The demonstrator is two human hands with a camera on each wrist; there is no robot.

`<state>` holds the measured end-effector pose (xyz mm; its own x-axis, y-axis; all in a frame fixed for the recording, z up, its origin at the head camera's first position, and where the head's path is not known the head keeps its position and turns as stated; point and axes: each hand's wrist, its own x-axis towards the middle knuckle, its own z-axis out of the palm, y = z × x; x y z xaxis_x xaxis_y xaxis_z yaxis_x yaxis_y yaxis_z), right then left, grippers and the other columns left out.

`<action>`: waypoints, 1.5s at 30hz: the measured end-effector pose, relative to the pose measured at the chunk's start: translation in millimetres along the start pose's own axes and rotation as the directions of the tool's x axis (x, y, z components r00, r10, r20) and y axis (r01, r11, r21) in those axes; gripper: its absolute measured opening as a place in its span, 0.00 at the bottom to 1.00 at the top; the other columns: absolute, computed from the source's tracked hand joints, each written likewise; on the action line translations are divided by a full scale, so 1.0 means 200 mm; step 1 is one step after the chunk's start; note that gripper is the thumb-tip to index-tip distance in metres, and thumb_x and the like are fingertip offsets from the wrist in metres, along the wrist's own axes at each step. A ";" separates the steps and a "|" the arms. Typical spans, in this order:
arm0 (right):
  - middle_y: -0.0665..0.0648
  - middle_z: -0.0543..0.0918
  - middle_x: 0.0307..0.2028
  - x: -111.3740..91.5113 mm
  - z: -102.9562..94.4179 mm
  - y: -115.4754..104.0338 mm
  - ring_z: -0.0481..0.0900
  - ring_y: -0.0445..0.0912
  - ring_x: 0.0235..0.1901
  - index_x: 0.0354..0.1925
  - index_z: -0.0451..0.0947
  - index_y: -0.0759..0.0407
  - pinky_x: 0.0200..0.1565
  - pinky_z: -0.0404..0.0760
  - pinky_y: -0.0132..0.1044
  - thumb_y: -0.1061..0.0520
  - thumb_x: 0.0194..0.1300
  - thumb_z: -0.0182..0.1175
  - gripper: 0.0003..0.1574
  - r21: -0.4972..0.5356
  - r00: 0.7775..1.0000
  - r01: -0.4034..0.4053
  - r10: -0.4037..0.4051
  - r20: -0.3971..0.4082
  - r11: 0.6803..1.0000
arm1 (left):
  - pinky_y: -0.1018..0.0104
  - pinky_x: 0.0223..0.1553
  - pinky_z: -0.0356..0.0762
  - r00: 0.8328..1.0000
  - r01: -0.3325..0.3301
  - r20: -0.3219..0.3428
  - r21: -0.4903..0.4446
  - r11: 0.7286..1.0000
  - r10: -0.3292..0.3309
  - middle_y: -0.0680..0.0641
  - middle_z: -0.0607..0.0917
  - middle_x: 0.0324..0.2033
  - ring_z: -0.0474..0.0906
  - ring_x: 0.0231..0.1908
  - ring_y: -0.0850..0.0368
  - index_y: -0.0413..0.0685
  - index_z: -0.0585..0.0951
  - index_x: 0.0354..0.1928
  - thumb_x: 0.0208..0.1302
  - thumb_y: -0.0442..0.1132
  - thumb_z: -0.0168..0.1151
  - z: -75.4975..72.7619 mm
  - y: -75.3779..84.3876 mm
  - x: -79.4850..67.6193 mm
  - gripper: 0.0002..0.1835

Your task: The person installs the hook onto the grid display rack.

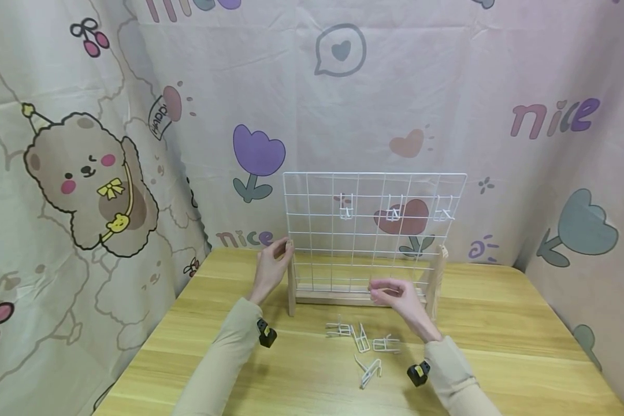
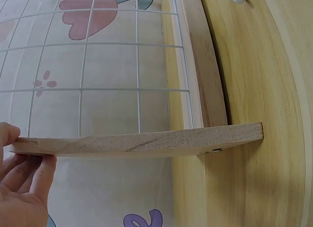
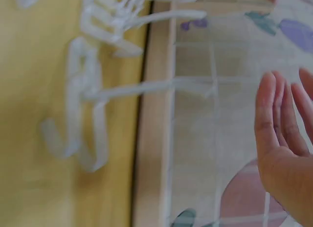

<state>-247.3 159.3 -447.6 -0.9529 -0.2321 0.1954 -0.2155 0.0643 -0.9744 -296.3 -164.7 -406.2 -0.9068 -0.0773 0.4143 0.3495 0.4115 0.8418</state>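
Note:
A white wire grid panel (image 1: 319, 234) stands in a wooden stand (image 1: 333, 297). My left hand (image 1: 271, 268) pinches the top of the stand's left upright (image 2: 142, 143), thumb on one face and fingers on the other. In front of the lower right part of the grid hovers my right hand (image 1: 399, 296), its fingers loosely extended and holding nothing (image 3: 283, 139). Below it, several white wire hooks (image 1: 386, 345) lie loose on the table, blurred in the right wrist view. Three similar hooks (image 1: 346, 211) hang in a row on the upper grid.
The stand's right upright (image 1: 434, 283) is just beyond my right hand. The wood-grain table (image 1: 187, 358) reaches back to a printed cloth (image 1: 322, 115), which also hangs along both sides. Each wrist carries a small black camera (image 1: 418, 374).

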 end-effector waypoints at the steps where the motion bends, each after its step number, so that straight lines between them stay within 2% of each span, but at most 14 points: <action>1: 0.73 0.85 0.52 -0.02 -0.02 0.02 0.88 0.39 0.39 0.56 0.75 0.79 0.46 0.90 0.36 0.63 0.67 0.64 0.25 -0.009 1.000 -0.001 0.001 0.005 1.000 | 0.55 0.61 0.82 1.000 -0.002 0.001 0.000 1.000 0.002 0.33 0.82 0.59 0.81 0.60 0.39 0.35 0.77 0.63 0.71 0.39 0.62 0.00 0.00 0.00 0.22; 6: 0.53 0.90 0.44 -0.10 -0.10 0.11 0.86 0.37 0.36 0.55 0.74 0.81 0.38 0.88 0.32 0.63 0.68 0.63 0.24 -0.006 1.000 0.024 -0.024 0.018 1.000 | 0.54 0.60 0.82 1.000 -0.005 0.000 0.003 1.000 0.005 0.33 0.83 0.58 0.82 0.59 0.39 0.35 0.78 0.62 0.71 0.39 0.62 0.00 0.00 0.00 0.22; 10: 0.45 0.89 0.39 -0.14 -0.15 0.14 0.83 0.37 0.33 0.56 0.73 0.81 0.37 0.86 0.31 0.63 0.69 0.61 0.24 -0.003 0.999 -0.008 0.008 0.035 1.000 | 0.53 0.60 0.82 1.000 -0.013 -0.002 0.001 1.000 0.013 0.33 0.83 0.58 0.82 0.59 0.39 0.34 0.77 0.62 0.71 0.38 0.61 0.00 0.00 0.00 0.21; 14: 0.44 0.88 0.37 -0.18 -0.18 0.16 0.81 0.38 0.32 0.57 0.74 0.78 0.38 0.85 0.32 0.60 0.69 0.63 0.25 -0.055 0.993 -0.087 0.091 0.074 0.995 | 0.53 0.60 0.82 1.000 -0.015 -0.006 0.004 1.000 0.015 0.33 0.83 0.58 0.82 0.59 0.39 0.34 0.77 0.62 0.72 0.38 0.61 0.00 0.00 0.01 0.21; 17: 0.47 0.87 0.40 -0.21 -0.20 0.17 0.81 0.39 0.33 0.56 0.75 0.77 0.39 0.84 0.33 0.58 0.68 0.63 0.26 -0.091 0.985 -0.125 0.134 0.108 0.988 | 0.53 0.61 0.82 1.000 -0.015 -0.007 0.006 1.000 0.015 0.33 0.83 0.58 0.82 0.59 0.38 0.33 0.77 0.62 0.71 0.38 0.61 0.00 0.00 0.01 0.22; 22: 0.48 0.87 0.43 -0.23 -0.20 0.18 0.82 0.40 0.36 0.55 0.75 0.78 0.40 0.85 0.33 0.57 0.70 0.61 0.25 -0.112 0.977 -0.135 0.151 0.152 0.985 | 0.52 0.61 0.81 1.000 -0.019 -0.005 0.008 1.000 0.019 0.32 0.82 0.58 0.81 0.59 0.37 0.32 0.77 0.62 0.71 0.38 0.61 0.01 0.00 0.01 0.22; 25: 0.47 0.88 0.38 -0.24 -0.19 0.18 0.82 0.39 0.34 0.52 0.77 0.77 0.38 0.85 0.33 0.57 0.69 0.63 0.23 -0.129 0.975 -0.127 0.148 0.168 0.984 | 0.53 0.61 0.81 1.000 -0.016 -0.002 0.006 1.000 0.016 0.33 0.83 0.58 0.81 0.59 0.38 0.32 0.76 0.63 0.72 0.39 0.61 0.00 0.00 0.01 0.23; 31: 0.49 0.86 0.33 -0.24 -0.17 0.21 0.81 0.37 0.31 0.44 0.80 0.72 0.34 0.83 0.32 0.60 0.61 0.70 0.18 -0.184 0.977 -0.049 0.085 0.197 0.982 | 0.54 0.61 0.81 1.000 -0.012 0.003 0.001 1.000 0.012 0.33 0.83 0.58 0.82 0.60 0.39 0.34 0.77 0.63 0.72 0.39 0.61 0.00 -0.01 0.01 0.22; 36: 0.51 0.86 0.32 -0.24 -0.16 0.22 0.81 0.37 0.30 0.40 0.82 0.71 0.35 0.85 0.33 0.61 0.59 0.70 0.14 -0.201 0.978 0.000 0.043 0.206 0.980 | 0.53 0.61 0.81 1.000 -0.007 0.003 0.001 1.000 0.007 0.33 0.83 0.58 0.81 0.60 0.39 0.33 0.77 0.63 0.71 0.39 0.62 0.00 -0.01 0.01 0.23; 38: 0.53 0.87 0.30 -0.23 -0.16 0.22 0.81 0.36 0.29 0.38 0.83 0.70 0.33 0.85 0.31 0.62 0.60 0.70 0.11 -0.213 0.980 0.040 0.002 0.197 0.976 | 0.53 0.61 0.81 1.000 -0.006 0.004 0.002 1.000 0.006 0.34 0.83 0.58 0.81 0.60 0.39 0.34 0.77 0.63 0.71 0.39 0.62 0.00 -0.01 0.01 0.23; 41: 0.59 0.87 0.28 -0.23 -0.15 0.23 0.80 0.34 0.27 0.35 0.85 0.68 0.30 0.82 0.27 0.65 0.59 0.69 0.05 -0.261 0.983 0.136 -0.096 0.159 0.956 | 0.53 0.62 0.81 1.000 -0.003 0.003 -0.001 1.000 0.003 0.34 0.83 0.58 0.81 0.60 0.39 0.34 0.77 0.63 0.71 0.39 0.62 0.00 -0.01 0.01 0.22; 45: 0.62 0.87 0.26 -0.22 -0.16 0.23 0.79 0.33 0.26 0.32 0.87 0.66 0.26 0.79 0.25 0.69 0.58 0.69 0.01 -0.352 0.972 0.234 -0.212 0.101 0.906 | 0.53 0.62 0.81 1.000 -0.001 -0.001 -0.008 1.000 0.000 0.33 0.83 0.59 0.81 0.60 0.39 0.35 0.77 0.63 0.71 0.39 0.62 0.00 -0.01 0.01 0.22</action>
<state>-221.2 203.6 -497.8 -0.8592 -0.3370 0.3851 -0.4933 0.3455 -0.7983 -298.5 -165.1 -407.3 -0.9064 -0.0780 0.4151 0.3519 0.4041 0.8443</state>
